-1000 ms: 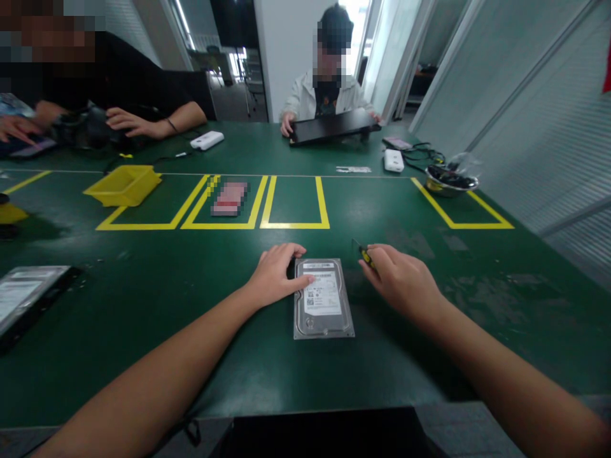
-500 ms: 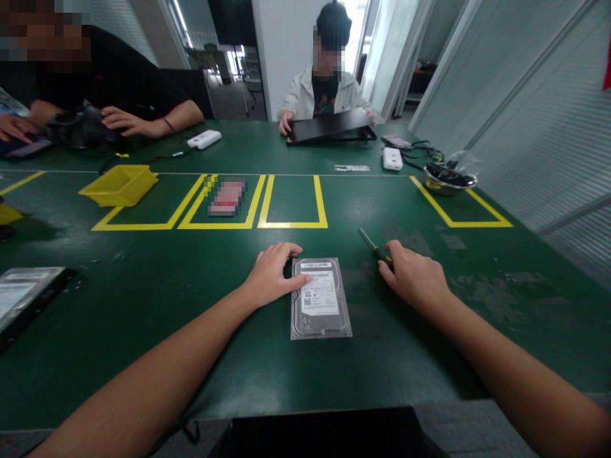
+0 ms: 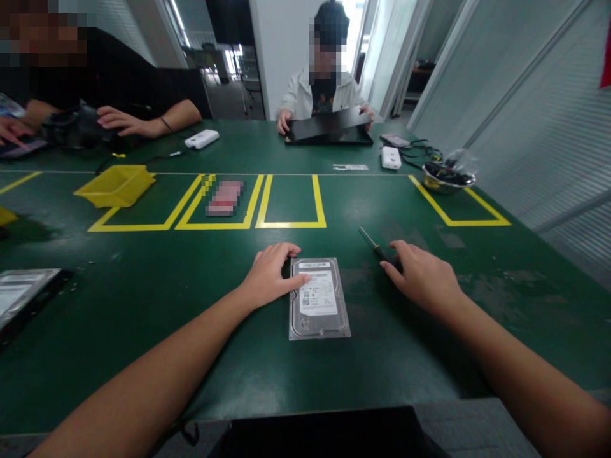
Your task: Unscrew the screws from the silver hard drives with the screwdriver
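Left hand point(image 3: 271, 275): flat on the green table point(image 3: 143, 318), fingers loosely spread, fingertips resting on the top left corner of the hard drive point(image 3: 319, 298); pinching nothing.
Right hand point(image 3: 422, 277): palm down to the right of the drive, fingers loosely curved over the handle end of the screwdriver point(image 3: 377, 249); whether closed round the handle or merely lying on it, cannot tell.
Hard drive: lying flat, label side up, near the table's front edge, between the two hands; touched by the left, apart from the right.
Screwdriver: on the table, shaft pointing away and to the left, tip free of the hand, handle hidden beneath the fingers.
Yellow tape boxes point(image 3: 291, 202): marked out on the table beyond the drive, well apart from both hands; a blurred reddish item point(image 3: 224, 198) inside one of them.
Yellow bin point(image 3: 115, 185): further left, sitting at the corner of the leftmost box.
Left edge: a black tray with a pale sheet point(image 3: 23, 296) on it, well away from the left arm.
Far right: metal bowl point(image 3: 443, 178) near cables, a white device point(image 3: 391, 158) just beside them.
Across the table: a person in a pale jacket point(image 3: 305, 95) holding a tilted black panel point(image 3: 329, 127) with both hands.
Far left: another person's hands point(image 3: 114, 119) on dark gear, a second white device point(image 3: 201, 138) close by.
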Demonstrator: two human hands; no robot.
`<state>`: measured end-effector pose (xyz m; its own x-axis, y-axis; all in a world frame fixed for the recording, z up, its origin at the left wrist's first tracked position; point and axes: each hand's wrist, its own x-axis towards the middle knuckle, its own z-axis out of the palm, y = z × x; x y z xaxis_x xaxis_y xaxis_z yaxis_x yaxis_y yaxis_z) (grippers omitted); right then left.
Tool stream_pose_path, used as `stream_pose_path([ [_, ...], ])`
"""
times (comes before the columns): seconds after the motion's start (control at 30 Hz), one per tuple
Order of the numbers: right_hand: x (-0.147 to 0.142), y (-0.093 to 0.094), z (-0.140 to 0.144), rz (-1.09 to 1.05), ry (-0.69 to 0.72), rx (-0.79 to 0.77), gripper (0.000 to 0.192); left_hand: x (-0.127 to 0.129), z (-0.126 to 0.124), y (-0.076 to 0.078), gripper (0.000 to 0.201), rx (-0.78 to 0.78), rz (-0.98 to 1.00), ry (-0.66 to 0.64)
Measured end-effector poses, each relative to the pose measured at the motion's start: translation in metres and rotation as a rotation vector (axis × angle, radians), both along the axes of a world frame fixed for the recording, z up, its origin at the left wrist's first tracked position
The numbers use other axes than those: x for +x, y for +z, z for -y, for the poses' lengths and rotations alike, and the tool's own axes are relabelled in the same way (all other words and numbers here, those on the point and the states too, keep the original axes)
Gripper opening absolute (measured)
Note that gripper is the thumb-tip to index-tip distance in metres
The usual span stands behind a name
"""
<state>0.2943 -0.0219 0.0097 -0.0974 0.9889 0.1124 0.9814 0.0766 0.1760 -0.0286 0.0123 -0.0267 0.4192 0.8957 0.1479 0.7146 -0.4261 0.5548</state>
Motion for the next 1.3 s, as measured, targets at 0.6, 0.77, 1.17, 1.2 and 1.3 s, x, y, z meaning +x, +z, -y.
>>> stream_pose_path([
  [0.6,0.074,0.017,0.023,0.029,-0.342,0.058,0.037,0.0,0.001,0.005,0.057,-0.036,0.005,0.005],
  [0.77,0.133,0.017,0.006,0.091,-0.542,0.015,0.031,0.0,0.001,0.004,0.059,-0.034,0.0,0.008],
  [1.17,0.18,0.004,-0.025,0.001,-0.701,-0.133,0.035,-0.002,0.0,0.004,0.059,-0.051,0.031,0.007],
  [1.2,0.18,0.004,-0.026,0.002,-0.72,-0.141,0.034,-0.002,0.0,0.004,0.059,-0.05,0.031,0.009],
  [1.3,0.181,0.004,-0.026,-0.002,-0.724,-0.155,0.035,-0.002,0.0,0.004,0.06,-0.049,0.029,0.008],
])
